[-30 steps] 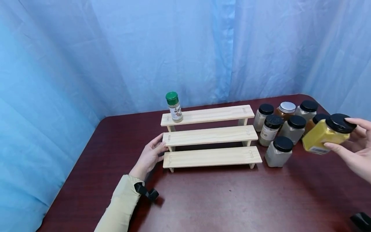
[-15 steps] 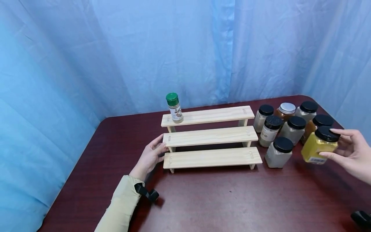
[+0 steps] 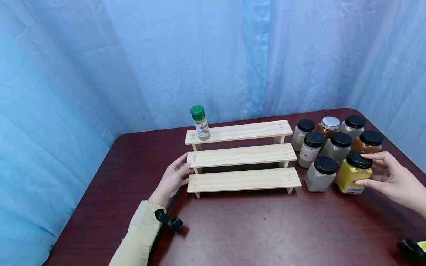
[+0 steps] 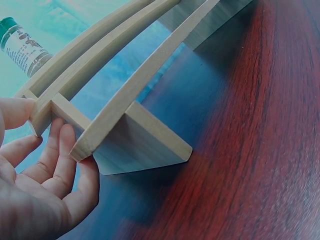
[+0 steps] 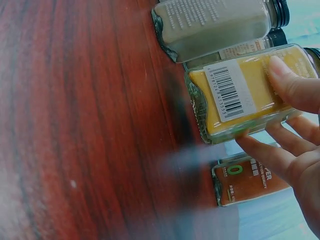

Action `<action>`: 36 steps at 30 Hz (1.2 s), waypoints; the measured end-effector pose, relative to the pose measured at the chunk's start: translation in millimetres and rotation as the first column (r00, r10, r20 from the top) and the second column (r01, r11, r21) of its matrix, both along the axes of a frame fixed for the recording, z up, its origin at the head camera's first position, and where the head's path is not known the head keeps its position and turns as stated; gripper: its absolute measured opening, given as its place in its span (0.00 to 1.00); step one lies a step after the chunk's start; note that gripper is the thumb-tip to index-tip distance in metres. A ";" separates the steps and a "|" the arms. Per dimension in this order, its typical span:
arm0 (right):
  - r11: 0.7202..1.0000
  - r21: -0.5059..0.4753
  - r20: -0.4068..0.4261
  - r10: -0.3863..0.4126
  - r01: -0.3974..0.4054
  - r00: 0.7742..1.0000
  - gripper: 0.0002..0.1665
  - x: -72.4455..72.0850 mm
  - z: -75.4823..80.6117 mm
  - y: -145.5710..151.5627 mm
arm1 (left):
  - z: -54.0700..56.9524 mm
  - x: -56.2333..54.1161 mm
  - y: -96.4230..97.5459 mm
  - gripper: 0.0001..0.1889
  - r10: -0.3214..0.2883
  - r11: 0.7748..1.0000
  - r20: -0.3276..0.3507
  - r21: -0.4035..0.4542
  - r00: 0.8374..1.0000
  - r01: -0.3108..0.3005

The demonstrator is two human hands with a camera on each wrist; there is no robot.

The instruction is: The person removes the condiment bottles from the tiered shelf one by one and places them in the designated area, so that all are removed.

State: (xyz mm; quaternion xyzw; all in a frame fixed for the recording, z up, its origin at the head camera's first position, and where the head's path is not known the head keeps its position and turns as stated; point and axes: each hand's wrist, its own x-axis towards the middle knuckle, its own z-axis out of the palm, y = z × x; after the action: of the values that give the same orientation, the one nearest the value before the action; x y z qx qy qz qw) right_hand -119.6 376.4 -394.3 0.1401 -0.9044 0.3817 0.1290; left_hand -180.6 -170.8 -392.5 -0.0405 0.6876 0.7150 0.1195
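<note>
A three-step wooden shelf rack [image 3: 244, 180] stands mid-table. My left hand [image 3: 170, 181] grips the left end of its middle step, thumb on top and fingers below, as the left wrist view [image 4: 55, 170] shows up close. At the right, my right hand [image 3: 389, 179] holds a square spice jar of yellow powder [image 3: 352, 177] by its sides, upright and beside a jar of greyish powder [image 3: 319, 175]. Its barcode label [image 5: 230, 90] shows in the right wrist view. Whether the yellow jar's base touches the table cannot be made out. A green-capped spice shaker [image 3: 201, 125] stands on the top step's left end.
Several more spice jars stand close together right of the rack, among them a silver-lidded jar [image 3: 328, 125], a labelled round shaker [image 3: 308, 153] and a black-lidded orange-brown jar [image 3: 369, 142]. Blue curtains [image 3: 206, 55] hang behind the dark red table [image 3: 249, 232].
My right hand has brought the yellow jar left and down, from a tilted pose above the table to upright beside the greyish jar. My left hand has stayed on the rack.
</note>
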 end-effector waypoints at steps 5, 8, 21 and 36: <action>0.998 0.056 0.041 -0.012 0.010 0.999 0.38 -2.0 1.4 -2.4 | -0.2 -0.5 0.3 0.29 -0.004 1.000 -0.005 -0.006 1.000 0.004; 0.998 0.065 0.047 -0.009 0.006 0.999 0.39 -3.0 1.9 -3.0 | 0.0 -0.3 0.2 0.29 -0.006 1.000 -0.006 -0.007 1.000 0.006; 1.000 0.025 0.021 0.016 -0.017 1.000 0.36 -6.8 -3.2 0.2 | 1.0 0.4 0.2 0.29 0.007 1.000 -0.006 -0.014 1.000 -0.007; 0.992 0.083 0.023 -0.095 0.092 0.995 0.35 -11.8 -12.0 12.9 | 2.0 0.7 1.3 0.28 0.014 0.999 -0.004 -0.032 1.000 -0.014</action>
State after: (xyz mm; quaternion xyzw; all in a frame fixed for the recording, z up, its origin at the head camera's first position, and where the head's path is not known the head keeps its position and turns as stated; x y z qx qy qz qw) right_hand -131.4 389.3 -406.3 0.0975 -0.9265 0.3399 0.1286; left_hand -179.9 -169.5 -390.5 -0.0461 0.6990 0.7047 0.1126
